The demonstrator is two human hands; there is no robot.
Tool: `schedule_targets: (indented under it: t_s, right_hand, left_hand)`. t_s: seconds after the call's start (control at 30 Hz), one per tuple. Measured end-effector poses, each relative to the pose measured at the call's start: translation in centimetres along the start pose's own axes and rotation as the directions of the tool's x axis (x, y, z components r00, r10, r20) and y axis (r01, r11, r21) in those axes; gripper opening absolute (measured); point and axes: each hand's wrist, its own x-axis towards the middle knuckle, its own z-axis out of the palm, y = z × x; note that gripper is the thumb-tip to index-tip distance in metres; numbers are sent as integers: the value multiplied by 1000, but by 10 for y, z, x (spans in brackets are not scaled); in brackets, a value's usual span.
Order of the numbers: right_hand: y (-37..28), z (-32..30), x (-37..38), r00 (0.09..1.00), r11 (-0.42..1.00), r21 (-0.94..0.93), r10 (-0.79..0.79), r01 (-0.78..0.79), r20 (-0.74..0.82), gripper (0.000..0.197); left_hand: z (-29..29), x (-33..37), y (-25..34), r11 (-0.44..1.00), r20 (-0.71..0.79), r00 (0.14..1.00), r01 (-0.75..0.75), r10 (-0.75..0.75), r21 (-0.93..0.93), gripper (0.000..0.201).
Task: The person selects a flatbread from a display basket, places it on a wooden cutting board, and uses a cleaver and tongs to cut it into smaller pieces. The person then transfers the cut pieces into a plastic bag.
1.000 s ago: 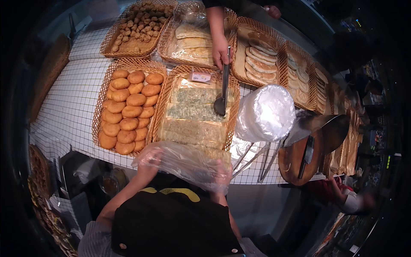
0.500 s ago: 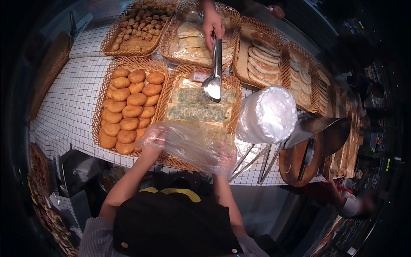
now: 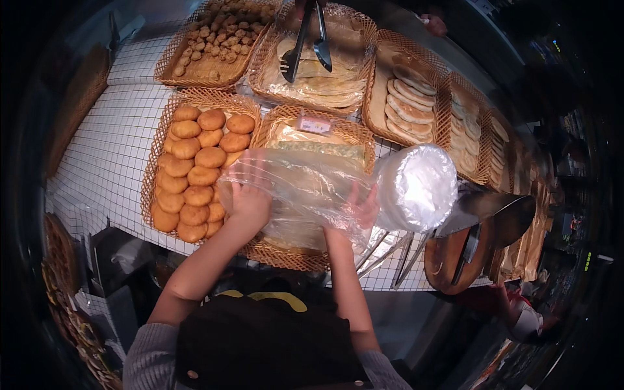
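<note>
A clear plastic sheet (image 3: 296, 179) stretches between my hands, low over a wicker basket (image 3: 286, 260) of flat pastries flecked with green (image 3: 318, 149). My left hand (image 3: 250, 198) has the sheet's left part, its fingers reaching forward and seen partly through the film, beside the round golden buns. On the right side, my right hand (image 3: 359, 211) holds the other end with fingers raised and spaced under the film, close to a large roll of clear plastic bags (image 3: 419, 188). The film hides most of the pastries, and how tightly each hand grips is hard to see.
Golden buns (image 3: 201, 175) fill the basket at left. Behind are baskets of small brown balls (image 3: 224, 45), folded flatbreads (image 3: 325, 88) and round flatbreads (image 3: 411, 107). Another person's metal tongs (image 3: 296, 58) hang over the folded flatbreads. A round wooden board (image 3: 442, 253) sits at right.
My hands have carried the plastic sheet forward and spread it farther over the pastries. The other person's tongs have moved away from this basket to the one behind, and their arms are now apart.
</note>
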Motion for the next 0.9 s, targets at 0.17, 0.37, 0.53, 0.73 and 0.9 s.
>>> schedule_targets:
  t_s: [0.17,0.37,0.53,0.73,0.9]
  right_hand:
    - [9,-24,25,916,957,-23,-270,290,296,55]
    - [20,48,59,798,827,73,-557,557,230,24]
    - [7,20,99,664,889,90,-398,448,633,41]
    - [13,51,110,423,969,18,-124,248,898,54]
    - [43,68,108,582,739,134,-616,660,531,57]
  left_hand:
    - [-60,-10,-7,974,499,853,-39,150,-225,84]
    - [-43,39,12,912,434,847,-134,308,-387,77]
    - [16,57,1,947,-57,946,-315,319,66,62]
    - [-10,76,-4,882,266,846,-406,462,-241,44]
    - [42,72,-5,909,149,927,-288,344,-302,57]
